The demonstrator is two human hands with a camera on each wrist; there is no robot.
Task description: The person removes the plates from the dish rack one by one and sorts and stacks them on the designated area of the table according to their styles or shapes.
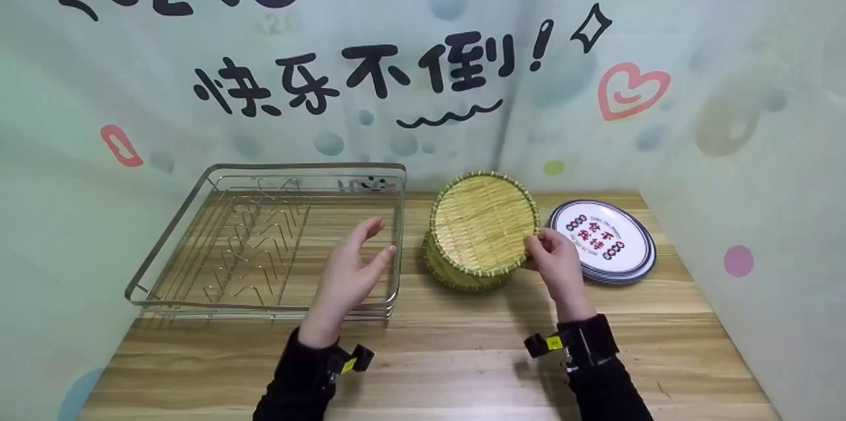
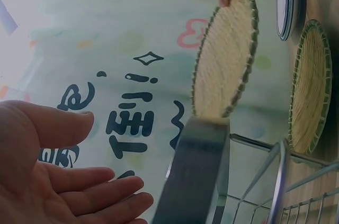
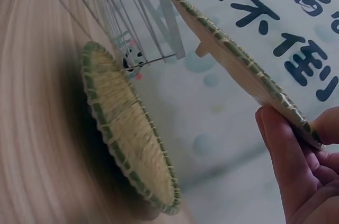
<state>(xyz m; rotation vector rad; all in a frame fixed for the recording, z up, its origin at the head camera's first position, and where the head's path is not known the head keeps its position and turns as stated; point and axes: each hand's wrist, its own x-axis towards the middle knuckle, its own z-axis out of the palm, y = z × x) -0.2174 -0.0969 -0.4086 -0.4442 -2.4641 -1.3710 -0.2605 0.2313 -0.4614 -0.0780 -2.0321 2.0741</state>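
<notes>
My right hand point(image 1: 558, 266) pinches the edge of a round woven bamboo tray point(image 1: 486, 223) between thumb and fingers. In the right wrist view this tray point(image 3: 243, 65) is raised and tilted, apart from a second woven tray point(image 3: 130, 128) lying below on the table. From the head view, the lower tray point(image 1: 466, 275) is mostly hidden under the raised one. My left hand point(image 1: 350, 272) hovers over the right side of the wire dish rack point(image 1: 396, 242), holding nothing. Its thumb and fingers point(image 2: 100, 197) are spread apart in the left wrist view.
A stack of white plates point(image 1: 605, 242) with dark rims and red print sits right of the trays. Wire dividers point(image 1: 258, 242) stand along the rack's left part. A printed cloth wall point(image 1: 456, 143) closes off the back of the wooden table point(image 1: 449, 355).
</notes>
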